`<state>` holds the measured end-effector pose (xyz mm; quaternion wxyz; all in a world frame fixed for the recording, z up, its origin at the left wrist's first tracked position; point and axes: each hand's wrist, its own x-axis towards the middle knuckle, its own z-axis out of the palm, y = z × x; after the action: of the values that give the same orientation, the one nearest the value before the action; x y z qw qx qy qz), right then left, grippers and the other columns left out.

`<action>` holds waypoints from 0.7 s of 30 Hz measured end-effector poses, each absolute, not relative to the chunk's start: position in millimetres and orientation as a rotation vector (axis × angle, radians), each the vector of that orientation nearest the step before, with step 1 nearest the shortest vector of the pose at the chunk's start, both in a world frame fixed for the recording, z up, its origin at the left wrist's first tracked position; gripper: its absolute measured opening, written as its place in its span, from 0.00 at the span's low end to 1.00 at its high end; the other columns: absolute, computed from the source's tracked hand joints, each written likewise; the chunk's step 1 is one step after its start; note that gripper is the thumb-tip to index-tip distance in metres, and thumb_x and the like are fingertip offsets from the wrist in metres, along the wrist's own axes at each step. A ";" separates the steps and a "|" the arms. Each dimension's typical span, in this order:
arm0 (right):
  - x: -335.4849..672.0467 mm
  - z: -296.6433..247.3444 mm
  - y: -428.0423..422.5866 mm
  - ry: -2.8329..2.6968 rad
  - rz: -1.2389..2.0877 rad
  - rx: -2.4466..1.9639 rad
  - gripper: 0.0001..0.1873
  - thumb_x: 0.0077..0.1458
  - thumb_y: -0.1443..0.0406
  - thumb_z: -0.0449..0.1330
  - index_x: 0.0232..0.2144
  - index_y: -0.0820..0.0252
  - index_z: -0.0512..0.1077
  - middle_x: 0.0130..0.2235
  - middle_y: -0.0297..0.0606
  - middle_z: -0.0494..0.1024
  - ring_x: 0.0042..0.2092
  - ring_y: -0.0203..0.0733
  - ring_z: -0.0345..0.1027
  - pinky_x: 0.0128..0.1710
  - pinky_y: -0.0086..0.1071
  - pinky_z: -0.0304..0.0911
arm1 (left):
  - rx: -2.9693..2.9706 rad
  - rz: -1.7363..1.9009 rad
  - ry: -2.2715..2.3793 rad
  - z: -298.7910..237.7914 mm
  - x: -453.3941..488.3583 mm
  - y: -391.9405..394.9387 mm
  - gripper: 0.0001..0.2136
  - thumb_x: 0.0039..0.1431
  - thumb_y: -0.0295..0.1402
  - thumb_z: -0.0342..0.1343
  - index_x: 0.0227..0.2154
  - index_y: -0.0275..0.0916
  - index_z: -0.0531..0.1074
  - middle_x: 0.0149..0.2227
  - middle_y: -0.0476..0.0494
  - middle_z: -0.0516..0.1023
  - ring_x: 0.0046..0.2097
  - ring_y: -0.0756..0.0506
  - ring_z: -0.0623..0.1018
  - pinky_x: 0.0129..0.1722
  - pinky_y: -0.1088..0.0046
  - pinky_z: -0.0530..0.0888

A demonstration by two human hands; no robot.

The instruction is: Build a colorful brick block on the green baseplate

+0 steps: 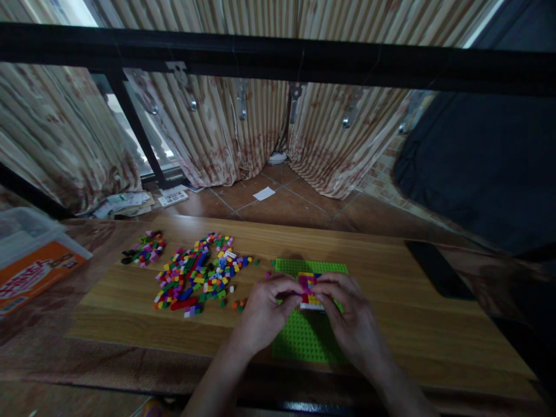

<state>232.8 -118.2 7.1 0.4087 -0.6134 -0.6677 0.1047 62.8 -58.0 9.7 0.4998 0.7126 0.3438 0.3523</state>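
Note:
A green studded baseplate [304, 339] lies flat on the wooden board [391, 324] in front of me. A small block of joined bricks [308, 288], yellow, pink and red, sits over the plate's middle. My left hand [267, 310] and my right hand [347, 315] meet at this block, fingers curled and pinching its two sides. A spread of loose bricks [195, 275] in many colours lies to the left of the plate, a hand's width from my left hand. A smaller heap of bricks [145, 249] lies further left.
A dark flat phone-like slab [438, 269] rests at the board's right end. A plastic box with an orange label [30, 269] stands at the far left. A black metal rail [278, 58] crosses above, with curtains and a tiled floor behind the table.

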 end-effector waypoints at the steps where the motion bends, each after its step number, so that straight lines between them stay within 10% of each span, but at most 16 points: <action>1: 231.5 6.4 -118.5 -1.677 0.249 -1.550 0.09 0.61 0.63 0.54 0.35 0.53 0.75 0.42 0.38 0.73 0.46 0.44 0.66 0.46 0.39 0.65 | 1.744 0.866 0.833 8.3 63.3 -59.1 0.07 0.55 0.24 0.56 0.31 0.40 0.77 0.34 0.46 0.78 0.39 0.48 0.76 0.42 0.74 0.71; 21: 220.5 -12.9 -119.5 -1.552 0.238 -1.584 0.08 0.58 0.62 0.58 0.33 0.49 0.77 0.49 0.38 0.70 0.52 0.48 0.61 0.50 0.46 0.61 | 1.559 0.981 0.928 -16.9 78.4 -67.0 0.15 0.51 0.22 0.55 0.42 0.40 0.71 0.32 0.50 0.75 0.36 0.50 0.76 0.39 0.75 0.73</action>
<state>220.5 -119.5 -12.9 0.4399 -0.6377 -0.6250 0.0959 78.4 -67.0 -16.9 0.5137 0.6484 0.3862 0.4081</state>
